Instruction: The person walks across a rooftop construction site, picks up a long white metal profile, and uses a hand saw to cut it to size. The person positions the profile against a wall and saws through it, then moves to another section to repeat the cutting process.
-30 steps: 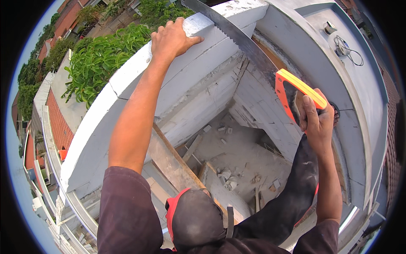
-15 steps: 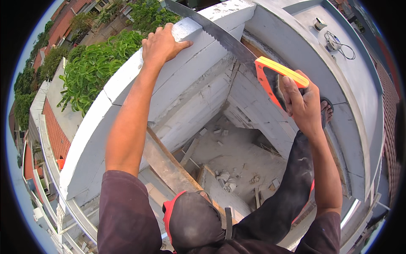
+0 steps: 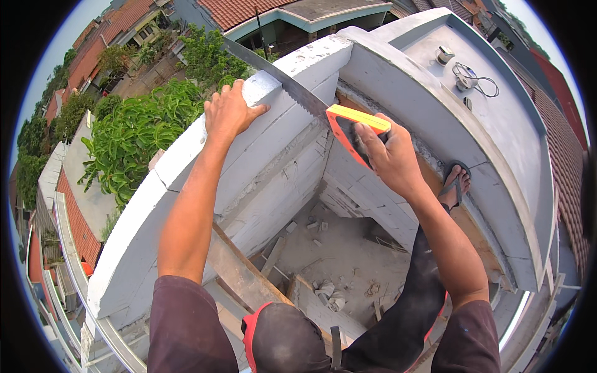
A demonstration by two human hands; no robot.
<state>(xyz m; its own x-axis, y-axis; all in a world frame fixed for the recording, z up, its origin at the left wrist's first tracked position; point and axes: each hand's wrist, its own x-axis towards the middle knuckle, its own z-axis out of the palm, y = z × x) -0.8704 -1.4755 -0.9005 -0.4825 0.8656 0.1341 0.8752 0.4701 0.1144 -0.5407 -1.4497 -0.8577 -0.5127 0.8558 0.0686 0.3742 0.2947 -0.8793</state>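
Observation:
My right hand (image 3: 393,155) is wrapped round the orange-and-yellow handle of a hand saw (image 3: 283,81). Its toothed grey blade crosses the top of the wall, and the tip points out over the far side. Directly left of the blade lies a white lightweight concrete block (image 3: 260,90) in the wall's top course. My left hand (image 3: 229,115) grips this block, fingers over its outer side and thumb toward the inner face. Whether the teeth are inside a cut cannot be made out. Beyond the blade, the white wall (image 3: 320,53) runs on to the corner.
A deep walled space with rubble on its floor (image 3: 348,248) opens below me. My sandalled foot (image 3: 457,183) stands on a ledge at right. A wooden plank (image 3: 249,267) spans the lower middle. A corded tool (image 3: 466,81) lies on the roof slab; a leafy tree (image 3: 137,137) grows outside.
My right hand has pushed the saw forward and left, so more blade reaches past the wall. The left hand keeps its place on the block. The view has tilted up, showing more rooftops.

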